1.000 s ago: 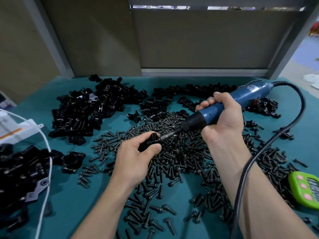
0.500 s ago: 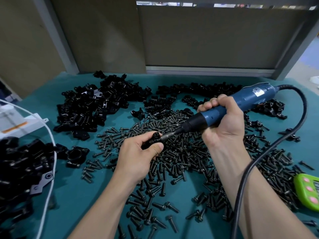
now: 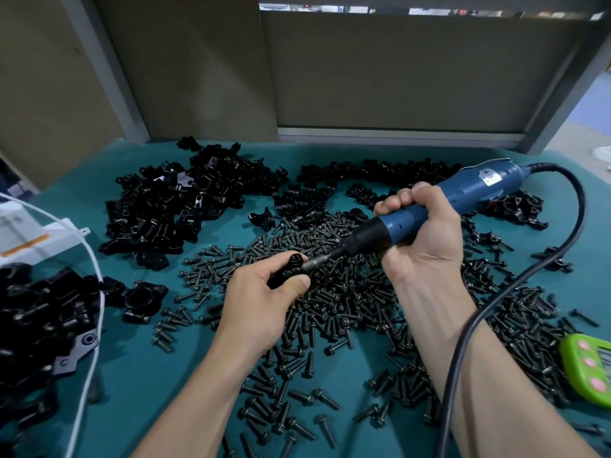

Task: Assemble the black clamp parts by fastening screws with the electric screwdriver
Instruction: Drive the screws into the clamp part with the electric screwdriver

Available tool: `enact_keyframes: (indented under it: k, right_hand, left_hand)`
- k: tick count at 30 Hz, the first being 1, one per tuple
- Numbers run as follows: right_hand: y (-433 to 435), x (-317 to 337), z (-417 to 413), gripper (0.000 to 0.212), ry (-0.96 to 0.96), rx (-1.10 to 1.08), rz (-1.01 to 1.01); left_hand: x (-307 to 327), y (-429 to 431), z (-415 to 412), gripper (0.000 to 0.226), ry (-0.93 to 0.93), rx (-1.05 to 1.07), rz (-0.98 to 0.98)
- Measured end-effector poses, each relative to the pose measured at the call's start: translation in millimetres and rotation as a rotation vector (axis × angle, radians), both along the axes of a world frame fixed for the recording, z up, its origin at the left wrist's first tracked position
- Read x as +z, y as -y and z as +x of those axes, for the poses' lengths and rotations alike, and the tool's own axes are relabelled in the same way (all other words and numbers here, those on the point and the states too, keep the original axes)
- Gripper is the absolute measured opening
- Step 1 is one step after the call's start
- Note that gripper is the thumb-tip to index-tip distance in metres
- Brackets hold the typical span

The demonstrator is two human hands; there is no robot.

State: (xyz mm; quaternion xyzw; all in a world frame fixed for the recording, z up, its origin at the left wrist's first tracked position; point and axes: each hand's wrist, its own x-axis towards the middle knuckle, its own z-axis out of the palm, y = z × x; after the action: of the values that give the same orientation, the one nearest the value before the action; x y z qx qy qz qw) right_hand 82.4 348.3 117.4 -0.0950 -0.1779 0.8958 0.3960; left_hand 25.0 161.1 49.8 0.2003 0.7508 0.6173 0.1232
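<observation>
At centre, a small black clamp part (image 3: 289, 270) is pinched in the grip of the left hand (image 3: 261, 302). A blue cylindrical electric screwdriver (image 3: 400, 225), clenched by the right hand (image 3: 426, 246), is set against it from 2 o'clock. Black screws (image 3: 347, 299) are strewn over the teal desk (image 3: 158, 375).

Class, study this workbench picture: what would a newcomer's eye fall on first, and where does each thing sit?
At centre, the right hand grips a blue electric screwdriver, its bit tip meeting the black clamp part that the left hand holds. Beneath them a carpet of loose black screws covers the teal table, with a heap of black clamp parts at the far left. A bright green device sits at the right edge.
</observation>
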Motion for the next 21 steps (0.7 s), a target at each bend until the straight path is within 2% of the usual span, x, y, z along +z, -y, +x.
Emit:
enact_keyframes:
  k: [9, 16, 19, 21]
  right_hand:
    - [0.3, -2.8, -1.5, 0.023, -0.014, 0.006, 0.012]
    - [0.4, -2.3, -1.6, 0.023, -0.012, 0.006, 0.013]
    - [0.0, -2.0, -0.9, 0.023, -0.014, 0.004, 0.014]
    - [-1.4, -1.0, 0.5, 0.022, -0.027, 0.010, 0.036]
  left_hand:
    - [0.6, 0.6, -0.8, 0.045, -0.008, 0.005, -0.002]
    - [-0.7, 1.0, -1.6, 0.043, -0.012, -0.006, 0.000]
    - [-1.5, 0.6, -0.7, 0.037, -0.014, -0.002, -0.046]
    - [-0.1, 0.4, 1.3, 0.030, 0.056, -0.035, -0.026]
